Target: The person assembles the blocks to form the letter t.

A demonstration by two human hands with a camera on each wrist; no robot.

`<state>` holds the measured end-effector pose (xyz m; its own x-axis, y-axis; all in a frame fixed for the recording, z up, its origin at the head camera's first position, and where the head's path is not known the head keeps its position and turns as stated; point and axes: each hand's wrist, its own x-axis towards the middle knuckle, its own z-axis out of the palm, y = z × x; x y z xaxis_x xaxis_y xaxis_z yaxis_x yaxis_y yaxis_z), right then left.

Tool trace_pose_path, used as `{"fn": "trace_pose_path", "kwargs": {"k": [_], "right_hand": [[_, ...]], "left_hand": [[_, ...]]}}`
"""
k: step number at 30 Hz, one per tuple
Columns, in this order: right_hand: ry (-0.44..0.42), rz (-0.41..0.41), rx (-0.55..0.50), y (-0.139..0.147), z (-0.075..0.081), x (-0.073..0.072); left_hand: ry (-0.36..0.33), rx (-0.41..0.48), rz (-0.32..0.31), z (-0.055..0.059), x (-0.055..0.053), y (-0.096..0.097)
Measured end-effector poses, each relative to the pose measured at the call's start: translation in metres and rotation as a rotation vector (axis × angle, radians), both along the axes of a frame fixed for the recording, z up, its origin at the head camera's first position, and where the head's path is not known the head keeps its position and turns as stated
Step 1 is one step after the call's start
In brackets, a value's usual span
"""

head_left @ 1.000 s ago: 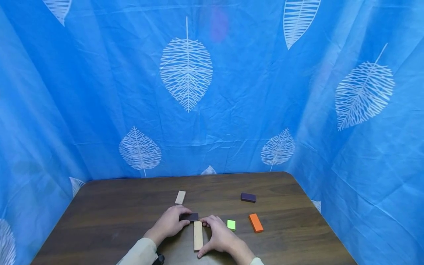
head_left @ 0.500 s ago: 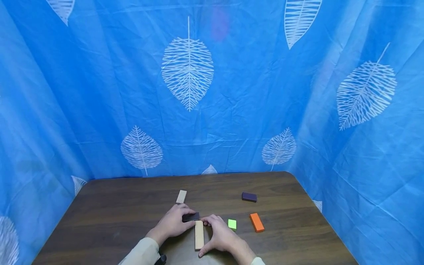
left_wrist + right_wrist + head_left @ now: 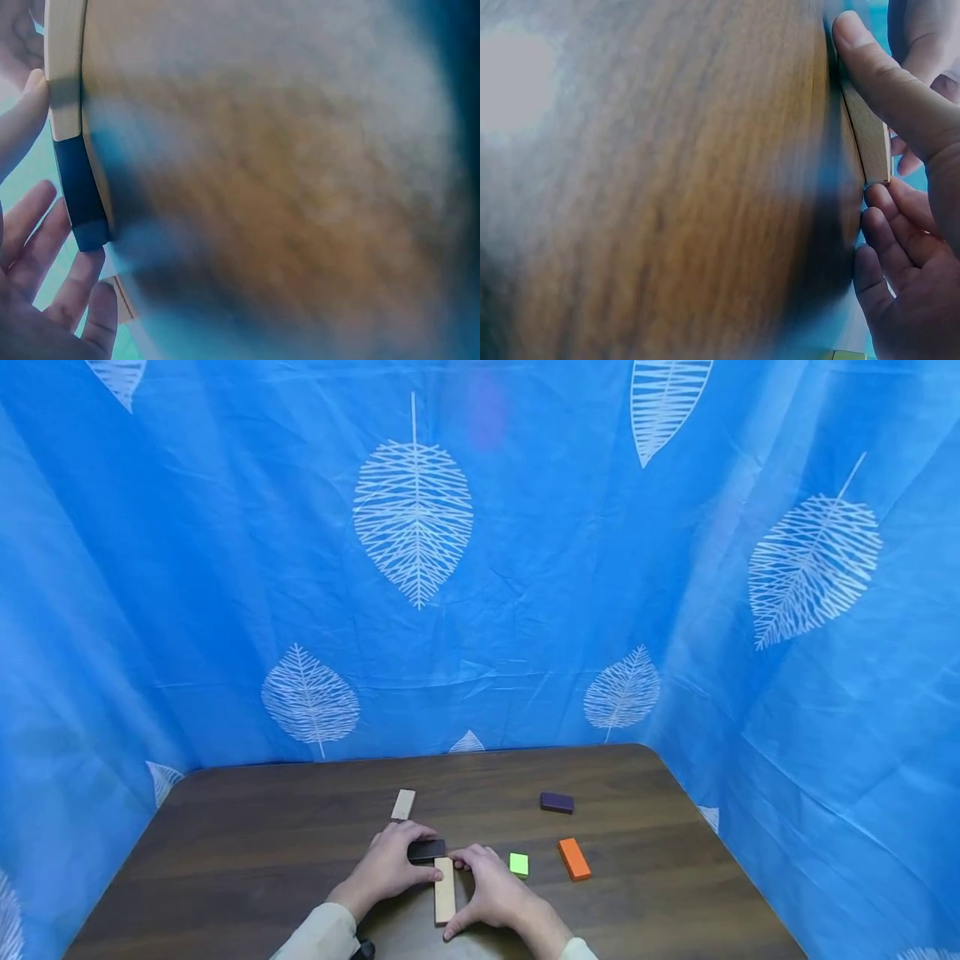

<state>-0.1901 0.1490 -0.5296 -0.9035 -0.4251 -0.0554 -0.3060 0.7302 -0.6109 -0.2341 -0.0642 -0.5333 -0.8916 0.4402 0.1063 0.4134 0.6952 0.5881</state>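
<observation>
A pale wooden block (image 3: 445, 902) lies lengthwise away from me, its far end meeting a dark block (image 3: 427, 850) set crosswise. My left hand (image 3: 386, 864) lies around the dark block's left side, index finger along its far edge, thumb tip on the pale block's left side. In the left wrist view, fingertips (image 3: 91, 259) touch the dark block's end (image 3: 82, 195). My right hand (image 3: 495, 889) spans the pale block from the right, thumb at the near end, fingertips at the far end; the right wrist view shows its side (image 3: 870, 139) between thumb and fingers.
Another pale block (image 3: 403, 804) lies beyond my left hand. Right of my right hand are a small lime-green block (image 3: 518, 865), an orange block (image 3: 574, 859) and a dark purple block (image 3: 557, 802). A blue leaf-print curtain (image 3: 525, 610) surrounds the brown wooden table (image 3: 262, 827).
My left thumb has slid from the dark block's near edge onto the pale block's left side. The right hand keeps its place on the pale block. The head view has shifted slightly.
</observation>
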Motion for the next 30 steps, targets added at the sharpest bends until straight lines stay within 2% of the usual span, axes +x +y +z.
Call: {"fn": "trace_pose_path", "kwargs": {"k": [3, 11, 22, 30], "right_hand": [[-0.010, 0.003, 0.002, -0.0024, -0.0010, -0.0012], [-0.001, -0.003, 0.007, -0.0003, -0.0020, -0.0025], [0.033, 0.005, -0.015, -0.0002, 0.0004, -0.0017], [0.039, 0.002, -0.018, 0.0000, -0.0003, -0.0017]], "left_hand": [[-0.012, -0.007, 0.008, 0.0009, 0.0004, -0.0025], [-0.026, -0.039, -0.030, 0.0013, -0.0030, -0.0016], [0.000, -0.025, -0.039, 0.0057, -0.0028, -0.0023], [0.012, -0.023, -0.027, -0.0005, -0.0052, -0.0035]]}}
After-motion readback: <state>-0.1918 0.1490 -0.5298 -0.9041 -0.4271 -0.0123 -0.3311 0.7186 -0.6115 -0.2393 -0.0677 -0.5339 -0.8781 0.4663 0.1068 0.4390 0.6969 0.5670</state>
